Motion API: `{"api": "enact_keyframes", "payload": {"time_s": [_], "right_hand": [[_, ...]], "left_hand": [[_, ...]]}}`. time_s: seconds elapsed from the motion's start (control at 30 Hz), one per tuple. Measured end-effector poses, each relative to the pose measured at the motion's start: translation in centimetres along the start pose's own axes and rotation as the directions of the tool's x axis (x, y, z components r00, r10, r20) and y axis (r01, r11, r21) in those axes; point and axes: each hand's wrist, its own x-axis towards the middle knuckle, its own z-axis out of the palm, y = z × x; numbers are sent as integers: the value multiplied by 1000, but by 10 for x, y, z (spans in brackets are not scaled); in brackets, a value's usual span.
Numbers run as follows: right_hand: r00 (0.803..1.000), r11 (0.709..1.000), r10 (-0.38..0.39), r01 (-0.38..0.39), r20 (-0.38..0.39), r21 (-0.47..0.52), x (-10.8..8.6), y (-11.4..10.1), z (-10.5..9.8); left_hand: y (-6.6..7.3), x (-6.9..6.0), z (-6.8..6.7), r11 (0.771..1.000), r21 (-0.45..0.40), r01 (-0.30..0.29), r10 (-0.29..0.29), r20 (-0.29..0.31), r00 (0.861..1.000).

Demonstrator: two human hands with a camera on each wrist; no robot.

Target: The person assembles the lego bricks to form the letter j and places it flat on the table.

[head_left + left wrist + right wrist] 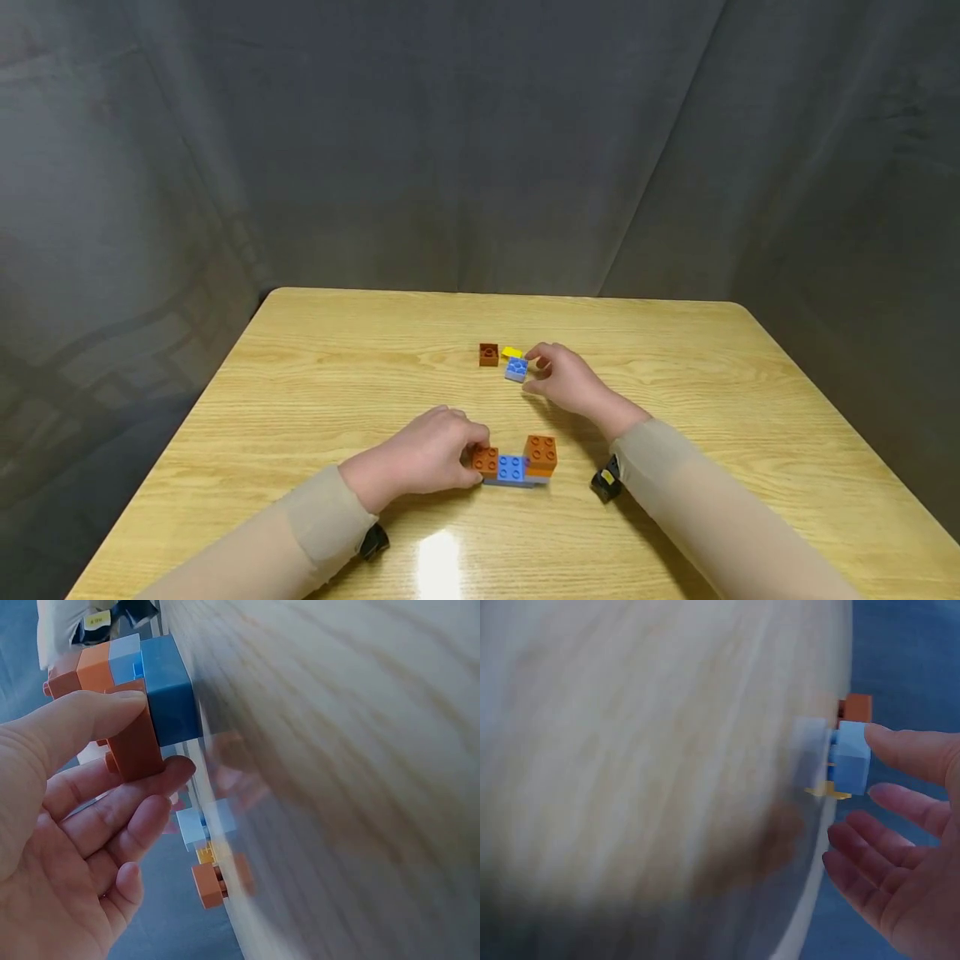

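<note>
Near the front of the table, my left hand [431, 454] pinches the brown brick [485, 462] at the left end of a joined block build. In the left wrist view, thumb and fingers of the left hand [90, 772] grip that brown brick [135, 742] on top of a blue base [171, 690]. The build also has a blue brick [512, 468] and a taller brown and orange stack [541, 452] at its right. My right hand [570, 382], fingers apart, is beside a loose light blue brick [516, 369]; whether it touches the brick is unclear.
Behind the light blue brick lies a yellow piece [512, 353], and left of that a loose brown brick [488, 355]. The wooden table [360, 333] ends at a grey curtain [450, 167]. Dark straps with small devices hang at both wrists.
</note>
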Motion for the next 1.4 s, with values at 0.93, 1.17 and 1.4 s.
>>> {"api": "enact_keyframes", "payload": {"time_s": [0.93,1.17,1.4], "right_hand": [[999,999,34,-34,-4,-1,6,-7,4],[999,999,-44,45,-25,21,-11,-8,-11],[994,992,-95,99,-54,73,-33,-12,-24]], "left_hand": [[3,-4,1,1000,-5,15,-15,8,1000],[2,-3,0,1000,-6,6,-6,2,1000],[0,-2,0,1000,-7,10,-10,2,1000]]}}
